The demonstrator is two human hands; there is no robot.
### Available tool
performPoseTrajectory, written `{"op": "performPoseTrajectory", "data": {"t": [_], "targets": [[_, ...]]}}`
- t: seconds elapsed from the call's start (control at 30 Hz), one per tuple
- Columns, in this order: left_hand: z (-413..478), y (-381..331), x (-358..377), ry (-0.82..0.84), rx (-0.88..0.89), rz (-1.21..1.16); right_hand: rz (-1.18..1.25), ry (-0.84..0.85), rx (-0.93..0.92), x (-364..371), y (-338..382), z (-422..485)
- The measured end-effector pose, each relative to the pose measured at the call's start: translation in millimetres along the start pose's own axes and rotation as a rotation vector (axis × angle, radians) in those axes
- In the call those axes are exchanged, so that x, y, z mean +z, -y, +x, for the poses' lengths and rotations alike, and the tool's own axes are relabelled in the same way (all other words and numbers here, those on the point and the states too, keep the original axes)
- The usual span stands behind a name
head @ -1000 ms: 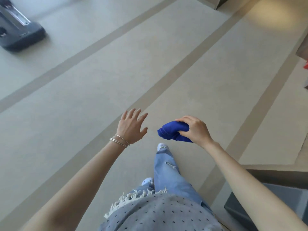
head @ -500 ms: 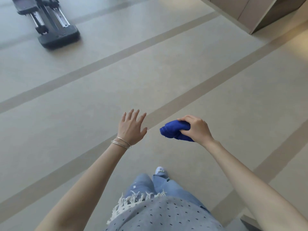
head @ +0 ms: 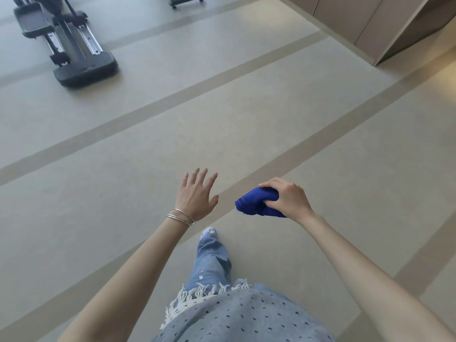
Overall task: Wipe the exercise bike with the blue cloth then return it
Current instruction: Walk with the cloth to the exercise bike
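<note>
Item: blue cloth [head: 256, 201], in transit, wiping apparently not begun.
Your right hand [head: 287, 198] grips it bunched; left hand [head: 197, 195] spread, empty; gym machine [head: 71, 45] well apart at the floor's [head: 320, 119] far-left corner.

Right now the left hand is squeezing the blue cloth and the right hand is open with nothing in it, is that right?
Not quite: the hands are swapped. The head view shows the right hand squeezing the blue cloth, and the left hand open with nothing in it.
</note>
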State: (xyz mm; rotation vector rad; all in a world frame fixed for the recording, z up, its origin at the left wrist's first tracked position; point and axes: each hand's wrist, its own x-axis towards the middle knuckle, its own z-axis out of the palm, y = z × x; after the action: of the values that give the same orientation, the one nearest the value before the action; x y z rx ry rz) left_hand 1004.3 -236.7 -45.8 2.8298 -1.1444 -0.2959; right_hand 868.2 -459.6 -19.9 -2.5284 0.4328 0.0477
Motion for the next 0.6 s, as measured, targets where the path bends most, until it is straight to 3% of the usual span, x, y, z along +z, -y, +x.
{"op": "performPoseTrajectory", "data": {"t": [0.37,0.6], "targets": [[139,106,-57,-0.047,0.002,0.013,0.043,-0.097,-0.021,-15,61,177],[199,139,-60,-0.017,-0.03,0.005,0.026,-0.049,-0.005,-16,55,249]]}}
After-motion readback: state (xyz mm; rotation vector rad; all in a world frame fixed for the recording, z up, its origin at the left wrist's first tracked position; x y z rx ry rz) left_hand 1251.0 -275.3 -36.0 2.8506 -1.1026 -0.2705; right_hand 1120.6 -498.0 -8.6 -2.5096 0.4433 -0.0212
